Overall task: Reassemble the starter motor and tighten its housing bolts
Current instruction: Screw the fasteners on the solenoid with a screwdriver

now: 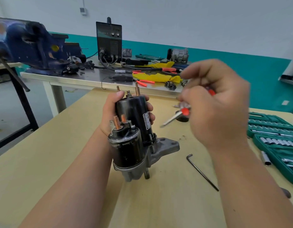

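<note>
The left hand (109, 112) wraps around the upper black body of the starter motor (134, 122), thumb on the near side and fingers curled round the far side. It holds the motor upright, with its grey nose housing (164, 148) down on the wooden table (76, 162). The right hand (215, 104) is blurred. Its fingers are curled round the red and clear handle of a screwdriver (172, 119), raised to the right of the motor. The shaft points down and left toward the motor body, its tip near but not touching. One smaller black solenoid (126, 145) sits against the near side of the motor and carries two copper threaded terminals (116, 122). Three posts stick up from the motor's top end. One Allen key (201, 171) lies on the table right of the housing, partly crossed by the right forearm. One open green socket case (274, 134) lies at the right edge, with one loose socket (266, 157) just beside it. Behind stands a steel table (86, 79) bearing a blue vise (27, 45), a black welder (109, 41), yellow cloth (159, 77) and red-handled pliers (145, 82).
</note>
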`<state>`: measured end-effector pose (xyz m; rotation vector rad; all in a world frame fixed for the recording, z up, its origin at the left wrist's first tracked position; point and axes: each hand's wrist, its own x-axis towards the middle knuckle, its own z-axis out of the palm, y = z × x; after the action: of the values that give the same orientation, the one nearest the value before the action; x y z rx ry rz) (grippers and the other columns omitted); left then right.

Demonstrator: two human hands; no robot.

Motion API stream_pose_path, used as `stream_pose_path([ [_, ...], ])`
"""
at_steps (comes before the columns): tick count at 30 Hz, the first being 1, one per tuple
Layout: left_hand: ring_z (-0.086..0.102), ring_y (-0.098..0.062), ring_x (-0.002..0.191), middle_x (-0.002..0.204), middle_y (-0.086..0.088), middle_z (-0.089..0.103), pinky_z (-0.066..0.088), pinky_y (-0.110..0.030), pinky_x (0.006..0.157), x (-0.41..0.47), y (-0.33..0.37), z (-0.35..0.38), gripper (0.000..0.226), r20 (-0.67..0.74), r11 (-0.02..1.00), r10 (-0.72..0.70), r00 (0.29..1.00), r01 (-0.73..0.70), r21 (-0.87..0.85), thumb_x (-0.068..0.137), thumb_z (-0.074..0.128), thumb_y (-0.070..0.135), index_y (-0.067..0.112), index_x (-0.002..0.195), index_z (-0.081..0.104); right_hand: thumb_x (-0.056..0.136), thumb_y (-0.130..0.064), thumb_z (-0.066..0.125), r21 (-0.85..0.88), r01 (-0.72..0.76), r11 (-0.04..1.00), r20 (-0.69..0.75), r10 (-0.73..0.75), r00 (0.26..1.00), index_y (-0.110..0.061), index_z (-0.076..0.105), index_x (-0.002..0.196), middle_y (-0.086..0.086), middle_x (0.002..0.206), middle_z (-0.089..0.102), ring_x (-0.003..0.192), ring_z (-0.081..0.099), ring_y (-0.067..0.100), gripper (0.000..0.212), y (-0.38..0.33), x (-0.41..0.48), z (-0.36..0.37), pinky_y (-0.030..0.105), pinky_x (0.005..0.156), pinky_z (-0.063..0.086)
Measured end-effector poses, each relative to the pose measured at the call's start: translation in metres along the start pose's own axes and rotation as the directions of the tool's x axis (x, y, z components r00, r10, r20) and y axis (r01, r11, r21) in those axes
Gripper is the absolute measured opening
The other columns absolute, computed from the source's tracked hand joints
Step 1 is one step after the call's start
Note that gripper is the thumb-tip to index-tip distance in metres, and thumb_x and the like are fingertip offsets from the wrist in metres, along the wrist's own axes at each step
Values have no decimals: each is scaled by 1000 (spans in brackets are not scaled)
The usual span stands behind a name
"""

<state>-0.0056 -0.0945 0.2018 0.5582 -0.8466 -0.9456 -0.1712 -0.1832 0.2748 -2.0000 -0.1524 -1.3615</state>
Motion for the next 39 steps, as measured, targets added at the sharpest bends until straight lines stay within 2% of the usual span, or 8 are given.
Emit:
stream_pose_path([
  [4, 67, -22, 94, 100, -13, 70, 51, -31, 84, 1, -1, 7, 49, 74, 998, 30, 997, -26, -49, 84, 58, 46, 5, 108, 69, 91, -9, 49, -216, -101, 971, 296, 163, 941, -26, 53, 89, -10, 62, 53, 57, 56, 13, 17, 7, -9, 34, 37, 53, 47],
  [6, 62, -26, 107, 113, -18, 66, 46, -34, 94, 1, 1, 9, 53, 124, 994, 28, 992, -15, -105, 96, 37, 40, -2, 118, 61, 92, -14, 45, -160, -31, 987, 174, 59, 983, -26, 53, 89, -9, 61, 54, 55, 56, 12, 14, 7, 0, 30, 35, 50, 47],
  [13, 67, -6, 58, 61, 5, 70, 51, -19, 60, 3, 3, -3, 39, -259, 981, 183, 948, -160, 108, 87, 52, 29, 20, 58, 76, 90, -9, 45, -263, 130, 956, 304, -45, 952, -20, 51, 91, -16, 62, 42, 54, 46, 7, 12, 9, 2, 28, 26, 50, 38],
  [17, 70, -16, 73, 77, -5, 73, 55, -23, 69, 1, 1, 4, 39, 9, 999, 35, 999, -35, 39, 68, 64, 45, 11, 81, 77, 86, -10, 42, -162, 225, 961, 158, -199, 967, -18, 50, 90, -16, 63, 44, 55, 52, 10, 13, 2, 18, 24, 17, 47, 37],
  [21, 68, -12, 69, 70, -1, 71, 52, -20, 67, 2, -2, 1, 37, -18, 996, 78, 997, -79, -36, 56, 76, 46, 13, 73, 76, 88, -8, 45, -252, 168, 953, 381, -62, 922, -20, 49, 91, -16, 60, 39, 51, 43, 8, 12, 8, 6, 32, 25, 49, 35],
  [24, 69, -15, 78, 82, -3, 74, 53, -24, 73, 4, 2, -2, 41, 6, 999, 27, 1000, -27, 33, 69, 67, 48, 12, 86, 76, 85, -7, 44, -155, 203, 967, 216, -167, 962, -22, 46, 91, -14, 59, 44, 50, 51, 9, 16, 4, 21, 24, 17, 44, 36],
  [29, 66, -10, 77, 78, 2, 71, 51, -23, 74, 2, 1, 1, 33, -21, 998, 64, 998, -65, -14, 68, 69, 46, 17, 81, 75, 88, -6, 47, -244, 155, 957, 404, -45, 914, -23, 44, 91, -14, 57, 39, 51, 43, 5, 17, 5, 7, 34, 28, 49, 37],
  [39, 68, -17, 86, 90, -6, 73, 51, -27, 79, 6, 3, 0, 38, 91, 1000, 23, 996, -23, -1, 81, 58, 42, 11, 95, 73, 85, -9, 46, -145, 208, 967, 274, -163, 948, -25, 42, 94, -8, 56, 42, 51, 48, 10, 19, 0, 18, 27, 25, 48, 41],
])
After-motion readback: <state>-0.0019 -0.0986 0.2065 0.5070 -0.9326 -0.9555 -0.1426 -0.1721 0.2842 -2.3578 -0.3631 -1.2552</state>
